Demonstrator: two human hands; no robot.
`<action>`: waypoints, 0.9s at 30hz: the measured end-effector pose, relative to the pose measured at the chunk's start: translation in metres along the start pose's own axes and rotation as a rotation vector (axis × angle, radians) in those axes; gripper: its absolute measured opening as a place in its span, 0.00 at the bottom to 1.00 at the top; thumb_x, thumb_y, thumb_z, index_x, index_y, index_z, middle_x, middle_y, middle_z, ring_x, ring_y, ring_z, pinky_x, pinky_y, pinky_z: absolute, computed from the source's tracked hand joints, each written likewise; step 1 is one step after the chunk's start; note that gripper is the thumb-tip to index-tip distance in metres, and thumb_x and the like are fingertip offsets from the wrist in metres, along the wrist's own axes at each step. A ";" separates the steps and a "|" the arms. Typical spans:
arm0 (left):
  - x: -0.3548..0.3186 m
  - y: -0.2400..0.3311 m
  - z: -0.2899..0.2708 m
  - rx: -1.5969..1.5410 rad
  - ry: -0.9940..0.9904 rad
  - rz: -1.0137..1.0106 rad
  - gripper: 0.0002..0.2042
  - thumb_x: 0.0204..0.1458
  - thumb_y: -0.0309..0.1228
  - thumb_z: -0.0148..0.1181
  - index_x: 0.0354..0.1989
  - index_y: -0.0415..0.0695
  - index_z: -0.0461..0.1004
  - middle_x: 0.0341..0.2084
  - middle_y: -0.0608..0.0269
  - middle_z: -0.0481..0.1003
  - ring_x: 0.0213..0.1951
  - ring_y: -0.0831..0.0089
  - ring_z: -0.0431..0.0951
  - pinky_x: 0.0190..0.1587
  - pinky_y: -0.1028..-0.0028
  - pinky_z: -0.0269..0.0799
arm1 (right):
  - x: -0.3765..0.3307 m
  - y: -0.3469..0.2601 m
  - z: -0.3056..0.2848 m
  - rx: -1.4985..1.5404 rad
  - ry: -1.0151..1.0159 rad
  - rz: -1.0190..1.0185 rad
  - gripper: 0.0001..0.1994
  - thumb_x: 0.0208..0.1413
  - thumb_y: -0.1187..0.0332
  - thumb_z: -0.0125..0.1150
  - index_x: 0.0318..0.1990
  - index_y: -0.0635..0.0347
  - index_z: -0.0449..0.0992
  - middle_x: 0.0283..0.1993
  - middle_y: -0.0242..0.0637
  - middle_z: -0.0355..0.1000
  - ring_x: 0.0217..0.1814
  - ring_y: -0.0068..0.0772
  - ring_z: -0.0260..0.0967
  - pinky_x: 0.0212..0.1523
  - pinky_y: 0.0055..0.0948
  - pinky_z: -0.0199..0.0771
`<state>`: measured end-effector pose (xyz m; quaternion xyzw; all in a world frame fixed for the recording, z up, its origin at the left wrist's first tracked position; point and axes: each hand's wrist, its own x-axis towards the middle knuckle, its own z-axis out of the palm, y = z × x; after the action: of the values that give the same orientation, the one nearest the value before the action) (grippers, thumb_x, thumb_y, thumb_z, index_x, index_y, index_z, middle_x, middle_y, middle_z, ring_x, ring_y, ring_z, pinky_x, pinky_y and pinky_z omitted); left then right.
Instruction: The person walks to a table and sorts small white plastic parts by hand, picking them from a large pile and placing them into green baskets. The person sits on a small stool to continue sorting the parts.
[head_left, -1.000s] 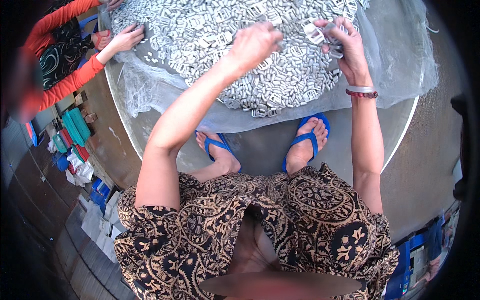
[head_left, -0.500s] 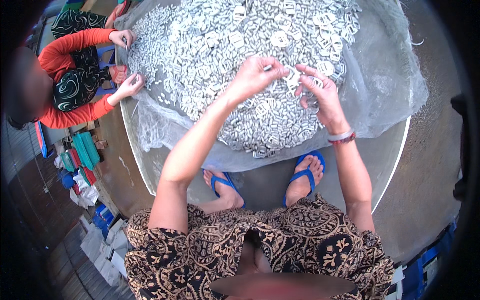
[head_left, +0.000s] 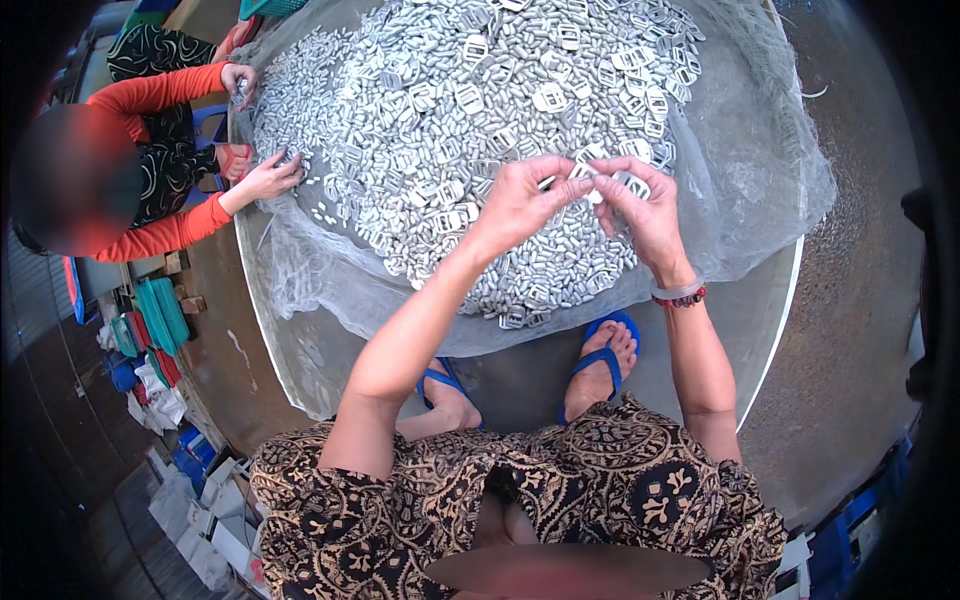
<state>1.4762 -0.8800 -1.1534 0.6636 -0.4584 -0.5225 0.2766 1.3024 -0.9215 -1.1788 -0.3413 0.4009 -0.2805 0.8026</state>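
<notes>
Both hands, left hand (head_left: 522, 203) & right hand (head_left: 642, 208), pinched together on small grey-white plastic buckle (head_left: 603, 181) over buckle heap (head_left: 450, 110).

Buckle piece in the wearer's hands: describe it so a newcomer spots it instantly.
Start at the big round tray heaped with grey-white buckle parts. Above the heap's near edge, left hand and right hand meet. The buckle piece is pinched between their fingertips, lifted off the pile, unlike the rest.
</notes>
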 end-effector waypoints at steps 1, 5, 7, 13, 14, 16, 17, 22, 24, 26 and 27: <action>-0.005 -0.001 0.002 0.067 0.062 0.078 0.13 0.51 0.38 0.61 0.30 0.37 0.77 0.19 0.68 0.71 0.22 0.82 0.65 0.24 0.75 0.60 | -0.001 0.000 0.003 -0.027 -0.029 -0.005 0.08 0.55 0.72 0.58 0.41 0.64 0.75 0.21 0.32 0.69 0.18 0.17 0.65 0.16 0.18 0.63; -0.018 0.000 0.010 -0.213 0.076 -0.078 0.13 0.53 0.38 0.59 0.29 0.39 0.77 0.14 0.74 0.65 0.19 0.84 0.64 0.21 0.77 0.58 | -0.008 -0.002 0.012 -0.147 0.010 -0.121 0.08 0.56 0.73 0.56 0.40 0.68 0.75 0.27 0.34 0.71 0.20 0.18 0.68 0.20 0.18 0.66; -0.020 0.005 0.013 -0.395 -0.022 -0.206 0.11 0.55 0.38 0.58 0.35 0.43 0.78 0.14 0.78 0.65 0.16 0.90 0.60 0.17 0.83 0.52 | -0.016 -0.005 0.014 -0.300 0.069 -0.187 0.08 0.55 0.76 0.56 0.42 0.70 0.74 0.38 0.39 0.71 0.26 0.25 0.73 0.24 0.21 0.72; -0.031 0.019 0.027 -0.332 0.029 -0.067 0.13 0.54 0.36 0.58 0.41 0.40 0.77 0.17 0.77 0.69 0.18 0.91 0.60 0.18 0.85 0.53 | -0.040 -0.024 0.010 -0.147 0.073 -0.062 0.11 0.55 0.76 0.56 0.45 0.69 0.73 0.39 0.39 0.73 0.32 0.26 0.75 0.31 0.19 0.74; -0.034 0.018 0.030 -0.346 0.087 -0.072 0.13 0.54 0.35 0.58 0.42 0.40 0.76 0.18 0.77 0.69 0.18 0.91 0.60 0.18 0.85 0.53 | -0.041 -0.025 0.010 -0.148 0.030 -0.012 0.12 0.54 0.77 0.57 0.46 0.69 0.73 0.39 0.38 0.72 0.32 0.26 0.75 0.31 0.20 0.75; -0.034 0.011 0.036 -0.333 0.163 -0.057 0.13 0.54 0.35 0.58 0.43 0.39 0.76 0.19 0.76 0.71 0.19 0.91 0.61 0.19 0.85 0.53 | -0.037 -0.023 0.009 -0.249 -0.060 -0.101 0.12 0.54 0.77 0.56 0.46 0.70 0.73 0.40 0.38 0.72 0.31 0.25 0.74 0.32 0.21 0.76; -0.030 0.006 0.036 -0.265 0.193 -0.080 0.14 0.54 0.35 0.58 0.45 0.39 0.75 0.20 0.75 0.72 0.19 0.90 0.62 0.19 0.85 0.54 | -0.033 -0.020 0.009 -0.293 -0.125 -0.166 0.12 0.54 0.78 0.56 0.46 0.70 0.73 0.41 0.38 0.72 0.31 0.24 0.74 0.32 0.21 0.76; 0.008 -0.018 0.013 -0.091 0.215 -0.008 0.20 0.51 0.35 0.60 0.52 0.41 0.71 0.25 0.69 0.77 0.21 0.86 0.67 0.23 0.80 0.63 | 0.000 -0.001 -0.007 -0.060 0.115 -0.138 0.11 0.52 0.78 0.54 0.44 0.71 0.73 0.41 0.43 0.70 0.32 0.31 0.74 0.35 0.28 0.77; 0.018 -0.025 -0.014 0.059 0.136 0.186 0.21 0.47 0.35 0.63 0.51 0.46 0.73 0.24 0.65 0.78 0.21 0.81 0.70 0.28 0.76 0.68 | 0.010 0.001 -0.025 0.289 0.220 -0.143 0.13 0.51 0.76 0.54 0.45 0.72 0.69 0.46 0.49 0.69 0.39 0.38 0.74 0.39 0.34 0.78; 0.013 -0.034 -0.029 0.448 -0.082 0.062 0.20 0.44 0.35 0.65 0.48 0.49 0.75 0.23 0.62 0.78 0.22 0.74 0.73 0.31 0.72 0.70 | 0.008 0.004 -0.046 0.488 0.249 -0.104 0.14 0.51 0.75 0.53 0.46 0.72 0.66 0.47 0.53 0.68 0.44 0.44 0.72 0.41 0.38 0.80; 0.011 -0.040 -0.033 0.634 -0.129 0.133 0.19 0.43 0.35 0.65 0.47 0.50 0.76 0.23 0.60 0.77 0.23 0.70 0.75 0.33 0.70 0.71 | 0.005 0.005 -0.056 0.523 0.240 -0.100 0.14 0.52 0.75 0.52 0.46 0.71 0.65 0.46 0.53 0.67 0.46 0.46 0.71 0.41 0.39 0.80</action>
<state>1.5209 -0.8770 -1.1823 0.6509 -0.6570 -0.3755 0.0602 1.2591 -0.9400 -1.2103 -0.1066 0.3897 -0.4516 0.7955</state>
